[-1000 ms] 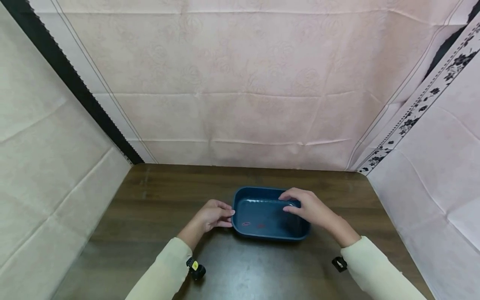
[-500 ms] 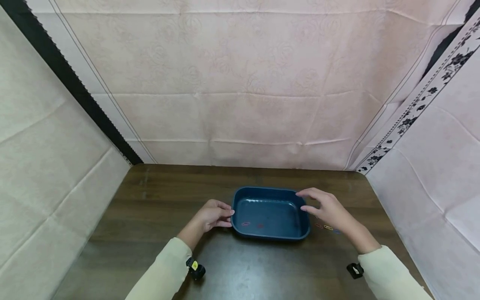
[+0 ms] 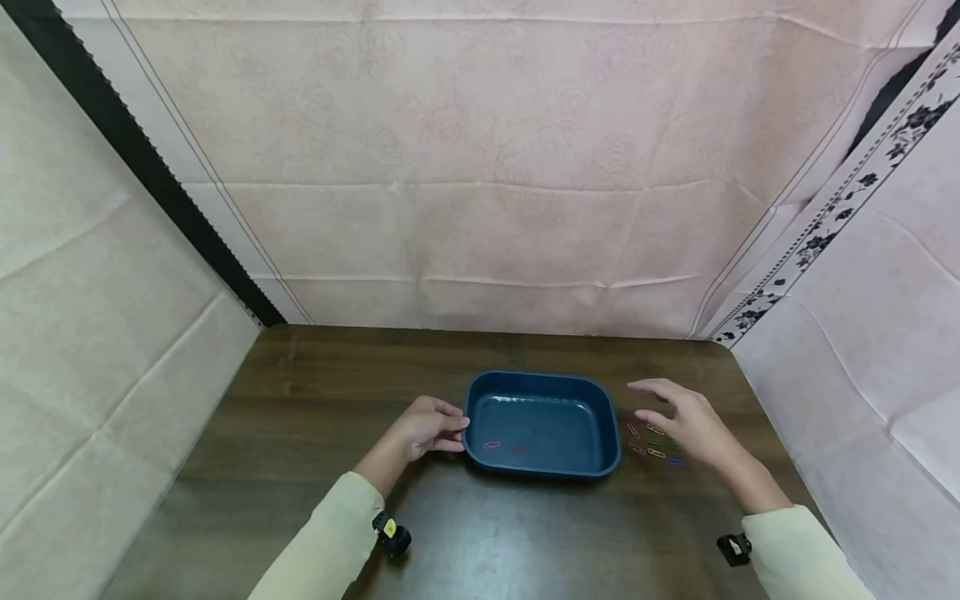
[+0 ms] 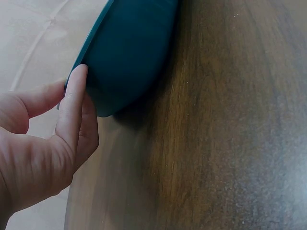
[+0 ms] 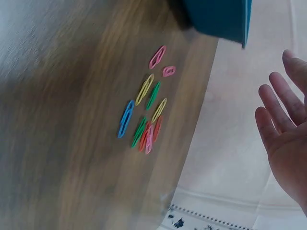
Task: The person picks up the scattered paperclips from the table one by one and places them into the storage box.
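Note:
A dark blue rectangular tray (image 3: 536,421) lies on the wooden table. My left hand (image 3: 431,429) pinches its left rim between thumb and fingers, as the left wrist view also shows of the hand (image 4: 57,129). Inside the tray lie a pink paper clip (image 3: 492,445) and a red paper clip (image 3: 521,450). My right hand (image 3: 686,421) hovers right of the tray with fingers apart and nothing held. Below and beside it, several coloured paper clips lie on the table, among them a blue clip (image 5: 125,119), a yellow clip (image 5: 145,89) and a pink clip (image 5: 157,57).
The brown wooden table (image 3: 337,500) ends at a pale cloth wall (image 3: 480,208) at the back. More cloth hangs at the left (image 3: 112,375) and at the right (image 3: 862,350), close to the right forearm.
My right hand has moved from over the tray out to the right, and the clips on the table have come into view. The left hand and the tray have stayed in place.

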The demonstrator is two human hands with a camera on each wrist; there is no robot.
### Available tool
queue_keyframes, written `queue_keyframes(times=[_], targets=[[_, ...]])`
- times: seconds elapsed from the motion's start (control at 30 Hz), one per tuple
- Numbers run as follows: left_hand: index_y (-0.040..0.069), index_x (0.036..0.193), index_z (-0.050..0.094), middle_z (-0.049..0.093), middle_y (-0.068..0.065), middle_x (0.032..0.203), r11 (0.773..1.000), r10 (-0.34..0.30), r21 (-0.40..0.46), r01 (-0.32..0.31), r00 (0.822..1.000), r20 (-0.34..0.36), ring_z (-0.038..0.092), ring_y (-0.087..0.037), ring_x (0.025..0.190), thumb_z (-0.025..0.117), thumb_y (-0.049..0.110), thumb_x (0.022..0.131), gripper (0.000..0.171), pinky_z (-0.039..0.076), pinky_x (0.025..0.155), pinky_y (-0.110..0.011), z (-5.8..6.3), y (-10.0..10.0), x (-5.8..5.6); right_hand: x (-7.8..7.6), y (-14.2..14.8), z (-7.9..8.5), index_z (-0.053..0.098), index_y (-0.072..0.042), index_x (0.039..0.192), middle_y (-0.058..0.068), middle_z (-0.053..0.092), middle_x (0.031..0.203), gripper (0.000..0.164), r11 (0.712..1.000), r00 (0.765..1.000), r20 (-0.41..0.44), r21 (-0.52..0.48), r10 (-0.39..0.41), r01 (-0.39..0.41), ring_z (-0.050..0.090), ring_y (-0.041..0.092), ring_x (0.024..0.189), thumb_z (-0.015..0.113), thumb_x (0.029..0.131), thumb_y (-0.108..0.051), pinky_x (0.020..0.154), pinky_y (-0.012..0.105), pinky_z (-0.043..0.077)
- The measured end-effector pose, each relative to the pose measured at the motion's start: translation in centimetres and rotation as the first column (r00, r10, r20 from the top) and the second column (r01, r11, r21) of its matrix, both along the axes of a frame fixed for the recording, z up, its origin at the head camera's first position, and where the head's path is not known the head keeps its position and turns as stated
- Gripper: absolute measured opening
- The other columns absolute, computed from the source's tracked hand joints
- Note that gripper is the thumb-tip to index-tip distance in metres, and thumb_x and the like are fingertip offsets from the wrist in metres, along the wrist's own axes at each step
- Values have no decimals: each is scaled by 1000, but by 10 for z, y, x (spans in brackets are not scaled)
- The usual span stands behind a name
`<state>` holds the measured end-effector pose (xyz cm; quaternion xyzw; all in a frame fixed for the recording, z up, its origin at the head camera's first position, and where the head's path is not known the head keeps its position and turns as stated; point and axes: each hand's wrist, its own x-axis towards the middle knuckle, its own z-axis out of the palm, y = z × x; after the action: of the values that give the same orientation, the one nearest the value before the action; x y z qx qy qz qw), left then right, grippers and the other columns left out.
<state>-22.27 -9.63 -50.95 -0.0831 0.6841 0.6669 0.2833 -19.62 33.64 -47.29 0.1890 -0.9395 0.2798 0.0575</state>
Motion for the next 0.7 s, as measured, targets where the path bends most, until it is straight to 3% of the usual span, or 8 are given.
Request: queue_keyframes(times=[0.7], targets=[[-9, 124, 60, 67, -21, 101, 1000, 16, -5, -16, 1000, -8, 70, -19, 78, 69, 7, 99, 31, 66, 74, -36, -1, 1, 1, -5, 41, -25, 65, -7, 135, 20, 64, 136, 39, 991, 990, 81, 83, -113, 106, 63, 45, 121, 73, 96, -11, 97, 63, 55]])
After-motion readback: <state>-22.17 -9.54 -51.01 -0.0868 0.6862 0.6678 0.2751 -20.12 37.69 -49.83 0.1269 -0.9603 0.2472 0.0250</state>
